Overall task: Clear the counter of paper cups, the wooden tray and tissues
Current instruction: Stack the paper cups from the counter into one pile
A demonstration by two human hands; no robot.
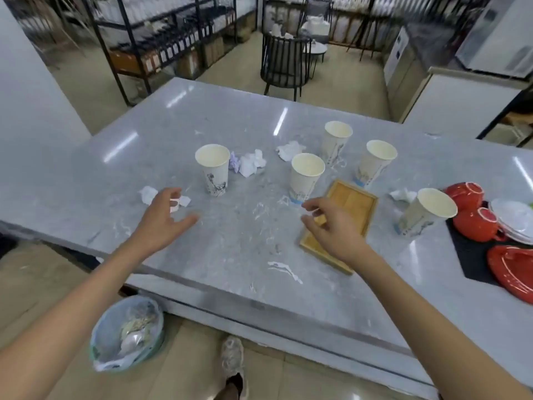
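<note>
A lined bin (127, 336) stands on the floor below the near edge of the counter (230, 255), already holding waste. Both hands hover above the counter with nothing in them. The left hand (161, 220) is spread open, its fingers (176, 194) just over a small crumpled tissue (148, 194) near the front left. The right hand (334, 229) is open with curled fingers, above the near end of the wooden tray (352, 203), which lies flat and empty.

Five paper cups stand upright. One cup (215, 168) is left of centre; another cup (305, 176) stands just beside the tray's far corner; a third cup (424, 212) stands near red crockery (476, 223) on a dark mat at the right. Two further cups (336, 141) (375, 163) stand behind. More tissues (251, 163) (290, 150) (402, 194) lie among them.

Risks, as judged: lifting the tray by one end could swing it into the adjacent cup and topple it. Whether the cups hold liquid cannot be told; a knock may spill. Reaching for the right cup risks brushing the crockery. Light tissues may slip from a loose grasp short of the bin.
</note>
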